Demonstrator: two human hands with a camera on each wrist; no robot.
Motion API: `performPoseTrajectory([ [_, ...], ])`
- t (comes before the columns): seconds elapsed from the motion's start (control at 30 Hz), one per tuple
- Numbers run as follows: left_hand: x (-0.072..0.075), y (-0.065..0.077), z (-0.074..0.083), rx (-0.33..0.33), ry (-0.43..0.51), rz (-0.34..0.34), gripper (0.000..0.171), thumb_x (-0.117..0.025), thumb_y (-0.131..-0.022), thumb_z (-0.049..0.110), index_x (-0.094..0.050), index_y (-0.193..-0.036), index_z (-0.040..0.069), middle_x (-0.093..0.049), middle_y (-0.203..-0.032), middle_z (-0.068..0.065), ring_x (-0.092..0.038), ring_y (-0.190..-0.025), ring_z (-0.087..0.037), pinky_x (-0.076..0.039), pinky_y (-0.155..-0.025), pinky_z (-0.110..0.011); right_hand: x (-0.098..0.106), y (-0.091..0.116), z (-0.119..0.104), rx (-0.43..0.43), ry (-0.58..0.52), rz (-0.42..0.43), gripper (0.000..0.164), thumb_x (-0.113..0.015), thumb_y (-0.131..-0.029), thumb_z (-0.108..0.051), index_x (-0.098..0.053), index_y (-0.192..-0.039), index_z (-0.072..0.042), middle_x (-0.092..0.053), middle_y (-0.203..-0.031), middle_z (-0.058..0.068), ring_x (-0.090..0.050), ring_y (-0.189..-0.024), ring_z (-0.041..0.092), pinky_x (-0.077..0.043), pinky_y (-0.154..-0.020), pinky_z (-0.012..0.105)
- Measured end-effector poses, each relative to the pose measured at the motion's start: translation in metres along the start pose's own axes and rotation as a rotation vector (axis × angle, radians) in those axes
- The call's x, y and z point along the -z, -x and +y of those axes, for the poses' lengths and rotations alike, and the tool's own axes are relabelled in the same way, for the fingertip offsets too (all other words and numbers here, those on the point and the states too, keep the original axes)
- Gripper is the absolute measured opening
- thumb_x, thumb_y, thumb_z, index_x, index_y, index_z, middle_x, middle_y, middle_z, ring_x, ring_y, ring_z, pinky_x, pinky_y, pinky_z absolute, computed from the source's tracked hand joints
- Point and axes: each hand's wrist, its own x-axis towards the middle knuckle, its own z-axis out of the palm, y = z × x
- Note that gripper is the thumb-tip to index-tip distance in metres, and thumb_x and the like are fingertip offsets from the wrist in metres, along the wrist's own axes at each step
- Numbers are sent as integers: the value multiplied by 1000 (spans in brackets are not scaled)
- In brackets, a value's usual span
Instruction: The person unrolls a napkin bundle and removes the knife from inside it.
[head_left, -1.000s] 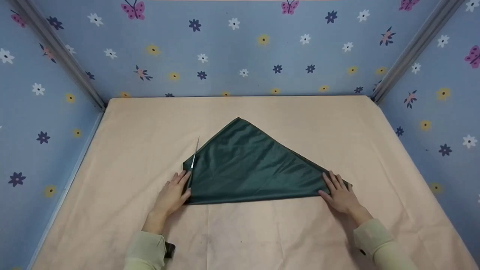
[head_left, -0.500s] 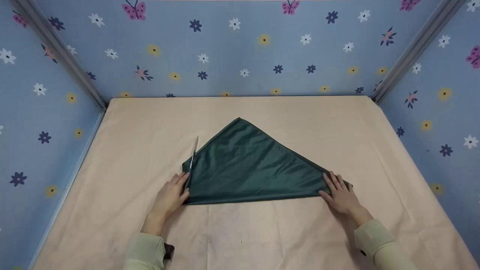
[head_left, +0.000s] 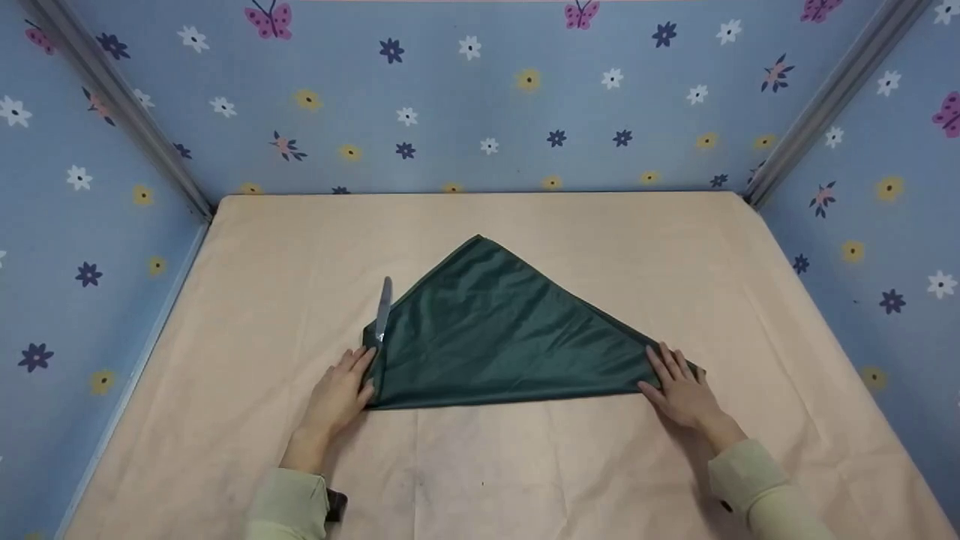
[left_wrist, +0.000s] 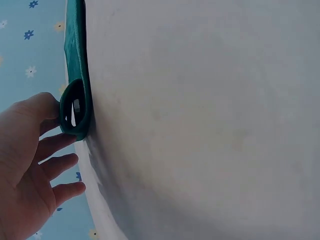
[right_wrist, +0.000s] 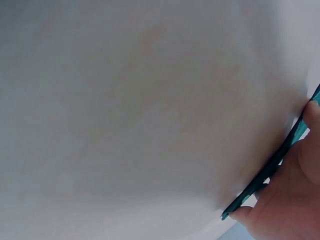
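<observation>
A dark green satin napkin (head_left: 495, 337), folded into a broad triangle, lies point-away on the table. At its left corner a table knife (head_left: 384, 304) sticks out past the sloping edge, blade flat side up, its handle hidden by the cloth. My left hand (head_left: 337, 390) grips that corner, where the cloth curls into a roll. In the left wrist view, thumb (left_wrist: 47, 106) and fingertips meet the looped end of the roll; the other fingers spread below it. Over the right corner rests my right hand (head_left: 684, 390), fingers extended and pressing the cloth down.
A beige cover (head_left: 480, 480) with soft creases spreads over the table. Blue panels (head_left: 450, 90) printed with flowers and butterflies stand behind and at both sides, with grey posts (head_left: 832, 105) in the corners.
The knife has rolled from edge-on to flat, and its tip has shifted slightly left and nearer. My left hand has moved a little left with the rolled corner. My right hand has stayed put.
</observation>
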Motion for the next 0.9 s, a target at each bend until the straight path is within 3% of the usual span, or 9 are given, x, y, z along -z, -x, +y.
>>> performPoseTrajectory([
  [0.57, -7, -4, 10, -73, -32, 49, 53, -56, -84, 13, -38, -132, -3, -27, -139, -21, -23, -128, -35, -28, -94, -54, 2, 1, -3, 7, -28, 13, 66, -39, -92, -42, -19, -140, -1, -11, -143, 24, -7, -129, 42, -7, -93, 65],
  [0.9, -13, -5, 11, -82, -54, -1, 57, -58, -85, 23, -37, -133, 1, -24, -141, -20, -19, -130, -34, -26, -95, -55, 1, 1, -1, -3, -17, -10, 67, -37, -92, -44, -18, -141, -2, -9, -144, 23, -6, -130, 41, -6, -94, 65],
])
